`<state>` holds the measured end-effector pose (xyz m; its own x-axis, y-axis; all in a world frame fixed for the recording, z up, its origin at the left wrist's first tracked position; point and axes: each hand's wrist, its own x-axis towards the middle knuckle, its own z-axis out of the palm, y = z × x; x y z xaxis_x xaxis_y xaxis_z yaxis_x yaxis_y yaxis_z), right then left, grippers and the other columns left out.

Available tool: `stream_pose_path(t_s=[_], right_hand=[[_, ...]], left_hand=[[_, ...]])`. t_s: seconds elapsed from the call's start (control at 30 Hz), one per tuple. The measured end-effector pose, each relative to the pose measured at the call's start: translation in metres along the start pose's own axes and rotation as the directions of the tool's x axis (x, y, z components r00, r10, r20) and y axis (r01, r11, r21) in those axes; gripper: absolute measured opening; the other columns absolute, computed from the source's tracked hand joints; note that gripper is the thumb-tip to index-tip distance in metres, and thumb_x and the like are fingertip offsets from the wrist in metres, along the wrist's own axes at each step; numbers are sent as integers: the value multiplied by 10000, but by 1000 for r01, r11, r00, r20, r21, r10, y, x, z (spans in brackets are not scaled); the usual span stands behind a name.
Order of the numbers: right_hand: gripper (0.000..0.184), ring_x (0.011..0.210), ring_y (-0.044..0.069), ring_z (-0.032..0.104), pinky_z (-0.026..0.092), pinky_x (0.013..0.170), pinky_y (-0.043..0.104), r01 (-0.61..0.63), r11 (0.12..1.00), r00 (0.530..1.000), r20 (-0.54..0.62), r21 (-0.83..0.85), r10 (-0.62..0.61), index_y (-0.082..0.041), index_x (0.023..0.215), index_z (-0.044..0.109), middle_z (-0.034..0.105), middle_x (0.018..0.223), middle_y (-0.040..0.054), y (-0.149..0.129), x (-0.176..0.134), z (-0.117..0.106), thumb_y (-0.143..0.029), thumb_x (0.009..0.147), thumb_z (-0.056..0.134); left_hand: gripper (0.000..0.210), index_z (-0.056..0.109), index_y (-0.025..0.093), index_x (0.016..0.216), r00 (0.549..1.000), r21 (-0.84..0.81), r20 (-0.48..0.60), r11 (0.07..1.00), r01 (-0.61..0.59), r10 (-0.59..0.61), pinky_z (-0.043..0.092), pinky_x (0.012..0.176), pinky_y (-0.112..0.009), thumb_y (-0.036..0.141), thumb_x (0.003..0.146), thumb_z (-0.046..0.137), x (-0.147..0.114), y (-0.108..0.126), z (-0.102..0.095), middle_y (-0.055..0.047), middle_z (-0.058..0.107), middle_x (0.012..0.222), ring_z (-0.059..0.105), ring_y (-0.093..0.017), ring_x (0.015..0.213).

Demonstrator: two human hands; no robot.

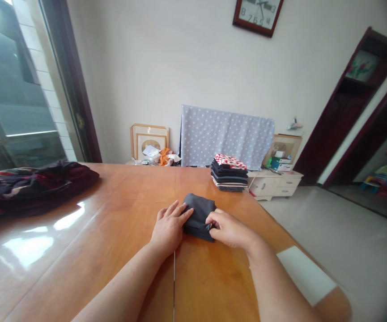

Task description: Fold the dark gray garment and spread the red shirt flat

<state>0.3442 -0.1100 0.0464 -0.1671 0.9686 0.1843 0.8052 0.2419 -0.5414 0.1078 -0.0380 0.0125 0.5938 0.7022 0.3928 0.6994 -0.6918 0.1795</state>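
Observation:
A small folded dark grey cloth (199, 213) lies on the glossy wooden table (119, 232) in front of me. My left hand (169, 227) rests flat on the cloth's left edge, fingers together and stretched out. My right hand (227, 229) pinches the cloth's near right corner between thumb and fingers. Behind it, near the table's far edge, stands a neat stack of folded clothes (229, 172) topped by a red-and-white patterned piece.
A heap of dark, striped unfolded clothes (28, 185) lies at the table's left. A white sheet (305, 273) sits at the right table edge. Beyond the table stand a dotted-cloth-covered object (225, 134), picture frames (149, 139) and a low white cabinet (274, 184).

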Motion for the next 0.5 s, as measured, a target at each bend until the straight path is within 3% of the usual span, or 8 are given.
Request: stream_pose_path(t_s=[0.1,0.2,0.27,0.33,0.4,0.5], right_hand=[[173,762,134,590,399,645,217,-101,987,993,-45,125,107,-226,950,639,639,877,-1,9,2,-8,-200,804,549],[97,668,135,598,374,563,212,-284,949,939,-160,139,305,-215,835,583,637,747,-5,21,5,-9,-235,844,489],[60,604,137,608,373,520,207,-415,891,891,-117,183,438,-217,800,535,639,696,-6,25,8,-4,-239,833,489],[4,553,142,616,395,496,207,-502,830,856,2,243,517,-223,806,510,643,654,-9,25,10,3,-225,807,513],[42,534,147,623,431,495,213,-519,796,847,66,311,527,-226,815,500,642,624,-13,20,12,8,-214,793,534],[69,534,150,627,473,502,228,-482,768,853,28,422,521,-226,820,500,638,620,-13,12,14,10,-232,802,566]], left_hand=[[727,493,354,1476,1000,-39,28,999,8,-7,313,1142,-496,41,823,423,1,-3,1,-1,424,1583,329,-260,1479],[703,487,319,1487,999,-59,43,998,14,-11,336,1146,-466,42,846,400,2,-4,1,-26,403,1595,349,-238,1475],[714,472,305,1499,998,-63,63,998,20,-16,342,1152,-449,39,839,404,2,-4,1,-32,393,1600,357,-227,1473],[743,453,293,1512,996,-73,86,997,34,-28,345,1158,-434,34,816,420,3,-4,-1,-35,385,1604,365,-218,1469],[755,447,286,1516,994,-88,99,995,48,-39,346,1165,-423,34,804,430,3,-4,-2,-36,384,1604,374,-212,1464],[745,453,283,1512,994,-112,99,992,63,-52,347,1173,-413,36,809,432,4,-4,-3,-36,387,1602,400,-213,1449]])
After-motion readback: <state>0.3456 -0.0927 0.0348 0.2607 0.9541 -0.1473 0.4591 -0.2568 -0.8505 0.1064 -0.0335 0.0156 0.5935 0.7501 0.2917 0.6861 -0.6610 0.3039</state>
